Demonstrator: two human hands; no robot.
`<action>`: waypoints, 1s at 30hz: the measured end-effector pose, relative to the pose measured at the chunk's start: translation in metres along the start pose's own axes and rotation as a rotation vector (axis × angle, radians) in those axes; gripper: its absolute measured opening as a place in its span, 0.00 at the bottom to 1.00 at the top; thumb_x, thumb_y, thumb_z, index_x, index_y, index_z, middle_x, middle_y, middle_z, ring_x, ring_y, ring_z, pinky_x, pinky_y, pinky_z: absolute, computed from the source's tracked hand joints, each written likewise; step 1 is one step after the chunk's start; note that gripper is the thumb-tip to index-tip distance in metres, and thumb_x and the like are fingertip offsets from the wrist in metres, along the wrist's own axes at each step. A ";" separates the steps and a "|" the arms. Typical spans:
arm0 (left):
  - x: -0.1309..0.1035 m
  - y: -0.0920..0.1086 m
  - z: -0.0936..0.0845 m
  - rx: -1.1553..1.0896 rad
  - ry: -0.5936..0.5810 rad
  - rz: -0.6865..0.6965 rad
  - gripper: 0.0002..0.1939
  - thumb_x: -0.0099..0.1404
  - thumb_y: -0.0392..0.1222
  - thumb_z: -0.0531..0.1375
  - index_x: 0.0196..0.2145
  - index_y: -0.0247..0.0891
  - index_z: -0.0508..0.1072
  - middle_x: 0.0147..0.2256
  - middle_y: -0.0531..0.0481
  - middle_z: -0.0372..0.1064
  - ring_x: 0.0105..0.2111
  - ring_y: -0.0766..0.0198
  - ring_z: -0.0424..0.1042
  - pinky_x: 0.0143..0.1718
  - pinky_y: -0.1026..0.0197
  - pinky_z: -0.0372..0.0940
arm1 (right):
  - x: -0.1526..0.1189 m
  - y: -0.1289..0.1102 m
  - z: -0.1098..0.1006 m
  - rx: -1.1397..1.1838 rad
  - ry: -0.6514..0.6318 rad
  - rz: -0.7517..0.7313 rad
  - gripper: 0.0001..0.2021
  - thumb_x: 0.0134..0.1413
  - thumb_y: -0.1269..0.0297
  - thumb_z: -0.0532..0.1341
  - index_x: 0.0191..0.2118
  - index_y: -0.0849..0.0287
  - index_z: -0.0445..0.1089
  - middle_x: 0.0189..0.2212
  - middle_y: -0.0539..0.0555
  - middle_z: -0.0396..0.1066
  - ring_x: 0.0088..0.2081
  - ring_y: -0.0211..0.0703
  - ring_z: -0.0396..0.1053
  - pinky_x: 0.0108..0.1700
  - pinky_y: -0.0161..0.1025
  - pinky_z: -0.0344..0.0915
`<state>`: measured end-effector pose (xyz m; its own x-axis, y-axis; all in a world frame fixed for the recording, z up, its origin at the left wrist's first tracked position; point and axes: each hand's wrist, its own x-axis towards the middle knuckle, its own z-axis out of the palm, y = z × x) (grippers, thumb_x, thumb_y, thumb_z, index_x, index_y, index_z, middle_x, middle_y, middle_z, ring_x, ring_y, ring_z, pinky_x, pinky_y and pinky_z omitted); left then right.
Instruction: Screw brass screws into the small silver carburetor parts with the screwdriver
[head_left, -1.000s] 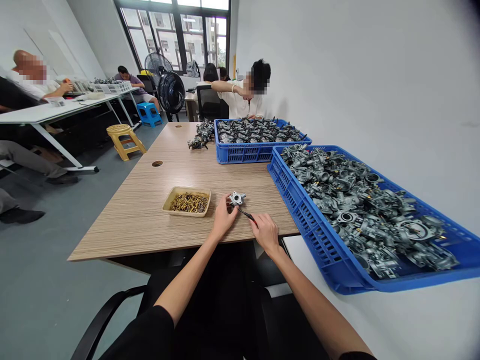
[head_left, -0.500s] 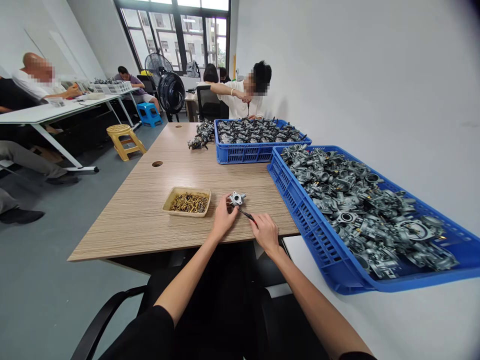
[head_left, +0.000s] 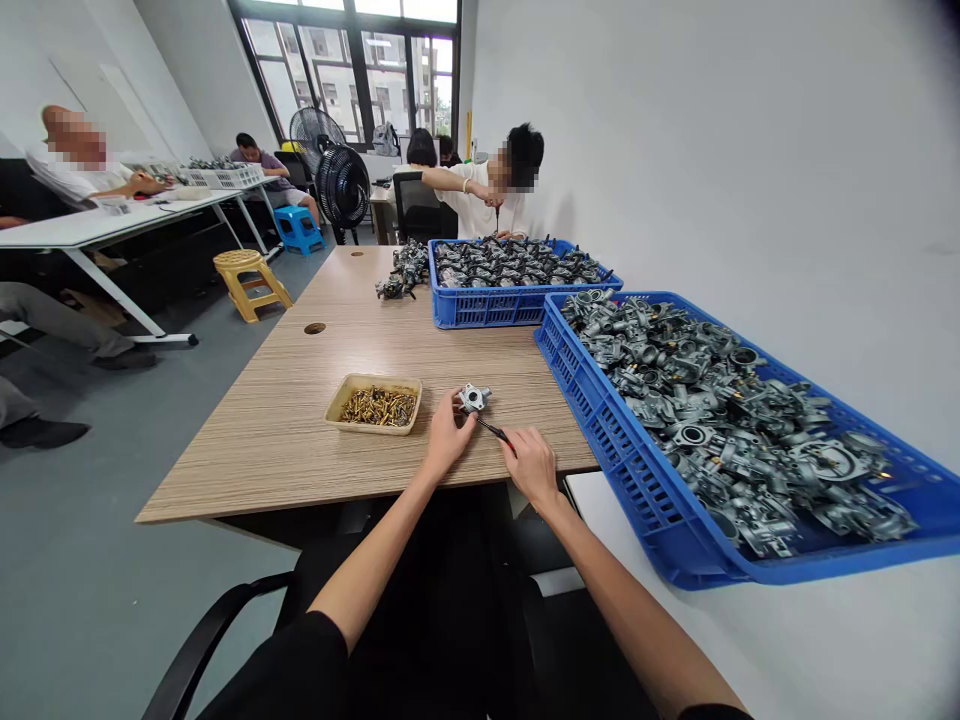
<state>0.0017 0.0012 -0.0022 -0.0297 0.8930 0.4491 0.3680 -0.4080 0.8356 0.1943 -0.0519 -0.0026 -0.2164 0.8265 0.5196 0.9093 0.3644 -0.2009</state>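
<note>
My left hand grips a small silver-grey carburetor body from its left side, low over the wood-grain table. A round bore and flange on the part face up. My right hand is closed round the handle of a screwdriver, whose dark shaft points up and left to the near side of the carburetor body. The tip's exact contact is too small to make out. Left of my left hand stands a cream tray holding many small brass pieces.
A blue crate heaped with metal carburetor bodies stands at my right. Behind it sits another blue crate of assembled parts, with several loose carburetors beside it. A co-worker works at the far end; a fan stands behind.
</note>
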 end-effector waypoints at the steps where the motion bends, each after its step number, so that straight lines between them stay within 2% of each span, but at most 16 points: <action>1: 0.000 0.000 0.000 0.001 0.000 0.000 0.26 0.66 0.40 0.63 0.60 0.42 0.64 0.51 0.41 0.73 0.47 0.55 0.75 0.51 0.50 0.70 | 0.000 0.000 0.000 0.003 0.001 -0.001 0.12 0.69 0.63 0.57 0.50 0.55 0.76 0.38 0.56 0.78 0.42 0.48 0.69 0.43 0.41 0.62; 30: -0.001 0.000 0.000 0.000 -0.005 -0.017 0.26 0.66 0.39 0.64 0.60 0.42 0.64 0.52 0.41 0.73 0.48 0.55 0.76 0.53 0.50 0.69 | 0.000 0.000 0.001 0.006 -0.004 0.006 0.11 0.69 0.63 0.58 0.50 0.55 0.76 0.38 0.55 0.78 0.42 0.48 0.68 0.43 0.41 0.61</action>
<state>0.0015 0.0006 -0.0022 -0.0317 0.9005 0.4337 0.3673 -0.3931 0.8430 0.1941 -0.0513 -0.0031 -0.2120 0.8306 0.5149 0.9084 0.3618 -0.2097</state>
